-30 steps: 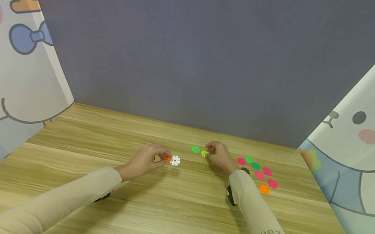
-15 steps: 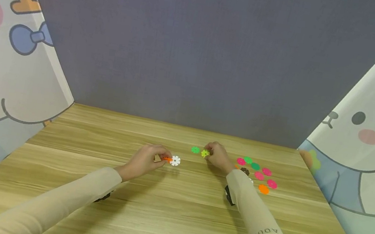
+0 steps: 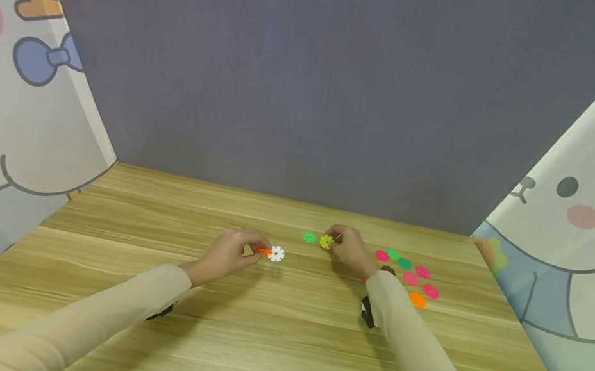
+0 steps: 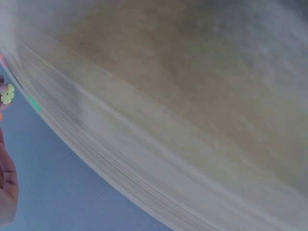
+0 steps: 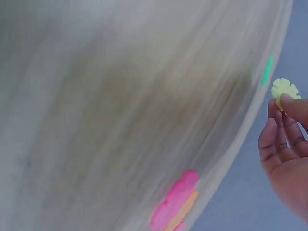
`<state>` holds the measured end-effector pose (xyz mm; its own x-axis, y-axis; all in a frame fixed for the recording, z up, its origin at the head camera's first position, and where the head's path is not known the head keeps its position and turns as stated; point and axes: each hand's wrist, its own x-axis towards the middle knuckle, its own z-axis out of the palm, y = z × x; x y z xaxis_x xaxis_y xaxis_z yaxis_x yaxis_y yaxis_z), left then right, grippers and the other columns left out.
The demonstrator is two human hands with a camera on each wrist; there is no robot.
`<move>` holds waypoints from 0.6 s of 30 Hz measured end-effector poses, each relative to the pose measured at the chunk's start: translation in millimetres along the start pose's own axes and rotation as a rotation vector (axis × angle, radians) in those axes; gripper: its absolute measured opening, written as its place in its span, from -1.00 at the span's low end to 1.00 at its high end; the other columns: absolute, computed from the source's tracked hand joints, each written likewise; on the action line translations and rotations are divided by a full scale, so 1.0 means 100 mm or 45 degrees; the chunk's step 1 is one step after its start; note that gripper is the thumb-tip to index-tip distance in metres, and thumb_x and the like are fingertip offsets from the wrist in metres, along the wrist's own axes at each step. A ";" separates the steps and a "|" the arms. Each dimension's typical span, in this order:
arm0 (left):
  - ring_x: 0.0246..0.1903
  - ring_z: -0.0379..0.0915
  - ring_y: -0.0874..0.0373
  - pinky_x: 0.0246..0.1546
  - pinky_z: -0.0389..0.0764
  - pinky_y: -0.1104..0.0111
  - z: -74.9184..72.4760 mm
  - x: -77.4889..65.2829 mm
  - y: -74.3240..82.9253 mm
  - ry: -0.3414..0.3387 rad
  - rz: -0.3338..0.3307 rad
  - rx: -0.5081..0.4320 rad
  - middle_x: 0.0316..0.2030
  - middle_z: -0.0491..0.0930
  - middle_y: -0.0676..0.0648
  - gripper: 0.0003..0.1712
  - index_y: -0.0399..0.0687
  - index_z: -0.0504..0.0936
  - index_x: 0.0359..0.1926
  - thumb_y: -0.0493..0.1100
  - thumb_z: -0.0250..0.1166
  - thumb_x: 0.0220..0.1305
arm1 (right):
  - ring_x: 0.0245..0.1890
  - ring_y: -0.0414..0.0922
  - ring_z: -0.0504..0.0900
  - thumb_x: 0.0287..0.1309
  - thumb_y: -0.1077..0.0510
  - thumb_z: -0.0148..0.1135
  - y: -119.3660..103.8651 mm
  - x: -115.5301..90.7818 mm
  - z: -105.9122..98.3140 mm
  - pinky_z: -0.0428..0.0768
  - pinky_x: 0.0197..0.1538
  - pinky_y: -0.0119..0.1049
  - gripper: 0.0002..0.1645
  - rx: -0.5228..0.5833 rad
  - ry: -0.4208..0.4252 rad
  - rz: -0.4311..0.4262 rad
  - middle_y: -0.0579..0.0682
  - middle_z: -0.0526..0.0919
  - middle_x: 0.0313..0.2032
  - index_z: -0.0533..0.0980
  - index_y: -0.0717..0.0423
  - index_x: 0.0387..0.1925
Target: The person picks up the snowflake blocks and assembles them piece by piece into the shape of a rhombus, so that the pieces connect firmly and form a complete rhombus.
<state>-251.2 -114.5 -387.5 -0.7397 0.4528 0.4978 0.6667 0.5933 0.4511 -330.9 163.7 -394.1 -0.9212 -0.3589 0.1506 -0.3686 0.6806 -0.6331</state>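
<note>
In the head view, my left hand (image 3: 230, 253) pinches a small orange notched plastic disc (image 3: 263, 251), seen nearly edge-on. A white notched disc (image 3: 276, 253) sits against its right side, facing the camera. My right hand (image 3: 348, 249) holds a yellow notched disc (image 3: 326, 242) between thumb and fingers, farther back and to the right. The right wrist view shows the thumb across the lower part of that yellow disc (image 5: 284, 88). A green notched disc (image 3: 309, 237) lies on the table just left of the yellow one.
On the wooden table (image 3: 248, 346), several loose discs lie right of the right hand, among them a pink one (image 3: 431, 292), a dark green one (image 3: 404, 263) and an orange one (image 3: 418, 299). The right sleeve partly covers this group. A grey panel (image 3: 313, 84) stands behind.
The yellow disc has come up in my right fingers and now shows more of its face. My left hand keeps the orange and white discs in nearly the same place.
</note>
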 end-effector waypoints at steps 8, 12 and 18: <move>-0.41 0.50 0.31 -0.56 0.43 0.55 -0.01 0.01 0.02 -0.004 -0.029 -0.019 -0.33 0.66 0.08 -0.78 0.02 0.64 -0.29 -0.35 0.34 0.01 | -0.18 0.02 0.58 0.07 0.33 0.21 -0.16 -0.13 -0.02 0.58 -0.12 -0.18 -0.77 0.176 0.032 -0.002 0.14 0.60 -0.16 0.55 0.19 -0.18; -0.40 0.50 0.30 -0.57 0.43 0.55 -0.01 0.02 0.03 -0.005 -0.041 -0.025 -0.32 0.65 0.08 -0.78 0.01 0.64 -0.29 -0.35 0.33 0.02 | -0.26 0.00 0.60 0.04 0.34 0.23 -0.26 -0.18 0.00 0.60 -0.19 -0.23 -0.80 0.240 0.066 -0.096 0.15 0.64 -0.25 0.57 0.23 -0.22; -0.41 0.51 0.29 -0.57 0.44 0.55 0.00 0.02 0.04 -0.001 -0.030 -0.025 -0.32 0.66 0.07 -0.78 0.01 0.64 -0.29 -0.36 0.33 0.01 | -0.33 0.00 0.62 0.02 0.34 0.25 -0.34 -0.26 0.07 0.60 -0.27 -0.28 -0.84 0.303 0.079 -0.161 0.18 0.66 -0.30 0.58 0.25 -0.28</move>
<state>-250.3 -111.3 -384.2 -0.7555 0.4394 0.4859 0.6506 0.5905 0.4775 -293.2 145.4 -382.1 -0.8783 -0.3865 0.2815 -0.4484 0.4611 -0.7658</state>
